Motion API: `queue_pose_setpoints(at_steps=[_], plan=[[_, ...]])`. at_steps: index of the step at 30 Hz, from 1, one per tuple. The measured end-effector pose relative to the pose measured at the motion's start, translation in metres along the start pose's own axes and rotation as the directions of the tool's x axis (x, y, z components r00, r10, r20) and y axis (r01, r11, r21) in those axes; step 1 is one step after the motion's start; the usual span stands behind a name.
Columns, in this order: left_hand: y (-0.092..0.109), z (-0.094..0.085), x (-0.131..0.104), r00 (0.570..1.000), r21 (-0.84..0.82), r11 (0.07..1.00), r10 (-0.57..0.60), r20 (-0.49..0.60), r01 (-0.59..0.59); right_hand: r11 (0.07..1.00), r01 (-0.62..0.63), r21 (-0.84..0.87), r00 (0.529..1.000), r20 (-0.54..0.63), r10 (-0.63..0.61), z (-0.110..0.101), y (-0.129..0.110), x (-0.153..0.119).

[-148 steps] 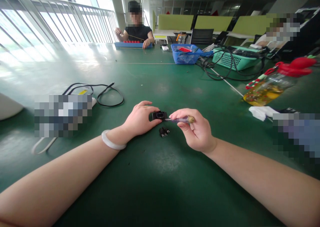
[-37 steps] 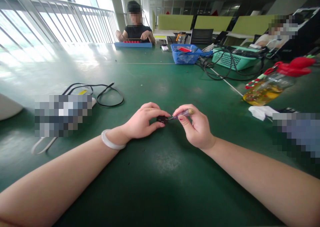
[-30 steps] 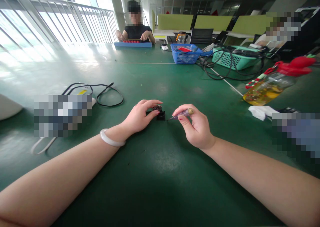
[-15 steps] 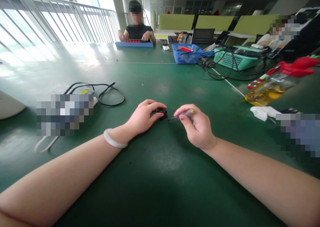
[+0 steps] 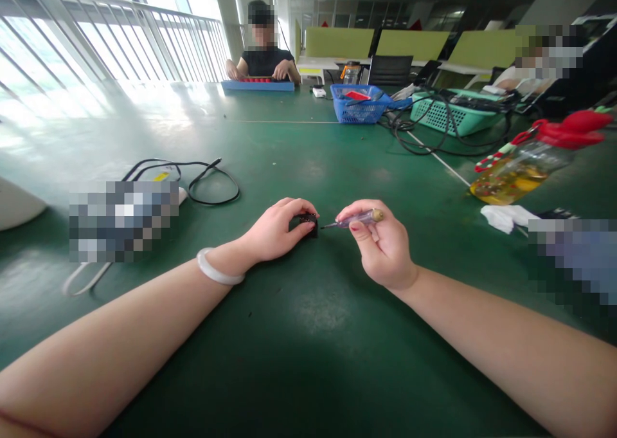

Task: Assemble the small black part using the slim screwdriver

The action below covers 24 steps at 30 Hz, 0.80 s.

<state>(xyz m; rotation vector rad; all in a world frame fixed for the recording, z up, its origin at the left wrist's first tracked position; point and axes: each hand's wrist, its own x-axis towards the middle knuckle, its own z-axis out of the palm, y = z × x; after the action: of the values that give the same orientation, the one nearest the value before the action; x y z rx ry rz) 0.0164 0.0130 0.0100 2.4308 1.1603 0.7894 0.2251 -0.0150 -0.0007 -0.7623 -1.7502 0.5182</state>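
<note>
Between the thumb and fingers of my left hand point(image 5: 277, 231) is a small black part point(image 5: 311, 222); its exact kind is too small to make out, and my fingers cover much of it. My right hand point(image 5: 383, 245) grips a screwdriver point(image 5: 359, 219) with a clear purplish handle and a tan end cap. Its thin shaft points left at the black part, and the tip lies close to its right side. Whether tip and part touch, I cannot tell. Both hands are low over the green table point(image 5: 318, 361).
A bottle with a red lid point(image 5: 511, 174) leans at the right, near a white cloth point(image 5: 511, 218). Black cable point(image 5: 214, 182) loops at the left. Farther back are a blue basket point(image 5: 359, 109), a green basket point(image 5: 453, 118) and a person point(image 5: 265, 58) with a blue tray.
The black part has turned in my left hand, which has shifted slightly left. The screwdriver has swung to a more level angle, its handle end moving a little right.
</note>
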Motion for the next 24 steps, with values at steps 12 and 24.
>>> queue_pose_setpoints(at_steps=[12, 24], plan=[[-0.0018, 0.0010, -0.0004, 0.999, 0.043, 0.998, 0.045, -0.020, -0.044, 1.000, 0.010, -0.022, 0.999, 0.031, -0.009, -0.0009, 0.0009, 0.0011], [-0.0021, 0.0013, 0.0002, 0.999, 0.040, 0.999, 0.032, 0.015, -0.032, 0.999, 0.008, -0.040, 1.000, 0.030, -0.007, -0.0014, 0.0001, 0.0020]])
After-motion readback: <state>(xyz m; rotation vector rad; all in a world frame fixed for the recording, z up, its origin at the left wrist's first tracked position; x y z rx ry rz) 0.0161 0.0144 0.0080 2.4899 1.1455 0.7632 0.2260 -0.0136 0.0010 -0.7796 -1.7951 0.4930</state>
